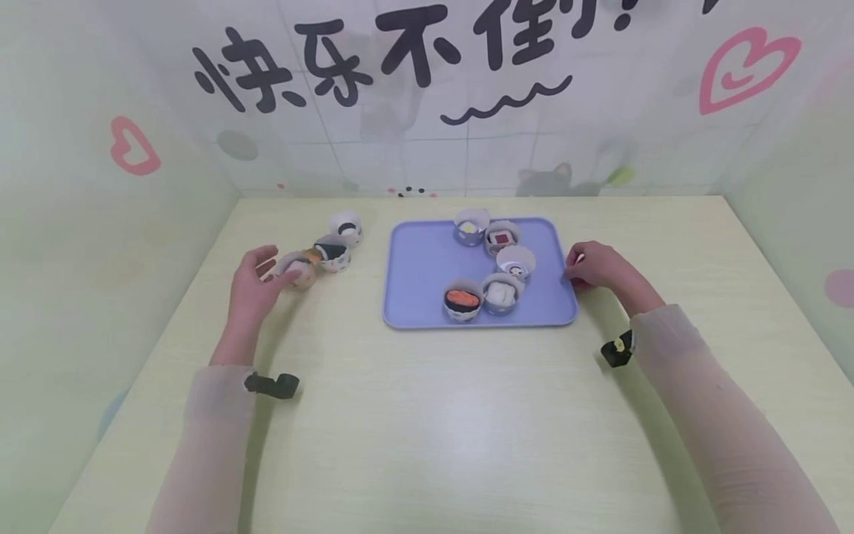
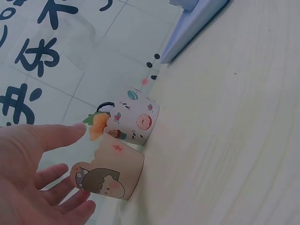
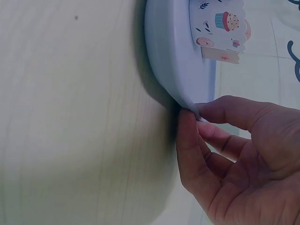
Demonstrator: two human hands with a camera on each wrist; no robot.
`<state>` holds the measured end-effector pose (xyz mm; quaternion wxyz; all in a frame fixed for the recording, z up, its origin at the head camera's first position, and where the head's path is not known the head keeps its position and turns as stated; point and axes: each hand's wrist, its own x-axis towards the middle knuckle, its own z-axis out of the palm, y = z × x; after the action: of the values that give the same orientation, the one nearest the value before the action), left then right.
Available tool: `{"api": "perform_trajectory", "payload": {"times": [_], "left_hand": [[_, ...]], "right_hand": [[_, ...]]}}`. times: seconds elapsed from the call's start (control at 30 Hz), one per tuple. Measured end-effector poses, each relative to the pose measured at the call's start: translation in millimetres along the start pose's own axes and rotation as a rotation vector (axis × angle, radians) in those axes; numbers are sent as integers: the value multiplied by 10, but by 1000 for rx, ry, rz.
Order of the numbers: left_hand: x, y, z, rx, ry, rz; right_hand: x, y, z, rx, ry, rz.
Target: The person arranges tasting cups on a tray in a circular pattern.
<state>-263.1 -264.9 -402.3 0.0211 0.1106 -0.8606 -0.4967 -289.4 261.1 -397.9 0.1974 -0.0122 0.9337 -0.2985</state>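
Observation:
My left hand (image 1: 256, 285) reaches round a beige paper cup (image 2: 117, 171) with a cartoon girl's face, thumb and fingers spread at its rim. Behind that cup stands a white patterned paper cup (image 2: 136, 115), with a small orange piece with green leaves (image 2: 98, 123) showing between them. On the right, my right hand (image 1: 594, 265) pinches the right edge of a blue tray (image 1: 416, 259) between thumb and fingers. The right wrist view shows the fingertips (image 3: 186, 123) closed over the tray's rim.
Several paper cups stand on the tray, among them one with an orange-topped sushi piece (image 1: 463, 300) and one with a white piece (image 1: 500, 293). Another white cup (image 1: 346, 226) stands at the table's back left. A printed wall (image 1: 414, 163) borders the table's back.

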Motion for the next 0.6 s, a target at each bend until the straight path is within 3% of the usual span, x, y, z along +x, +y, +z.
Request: {"api": "perform_trajectory", "payload": {"times": [0.3, 0.6], "left_hand": [[34, -53, 28, 18, -81, -61], [44, -88, 47, 24, -56, -75]], "right_hand": [[5, 7, 0, 13, -4, 6], [24, 25, 1, 13, -8, 14]]}}
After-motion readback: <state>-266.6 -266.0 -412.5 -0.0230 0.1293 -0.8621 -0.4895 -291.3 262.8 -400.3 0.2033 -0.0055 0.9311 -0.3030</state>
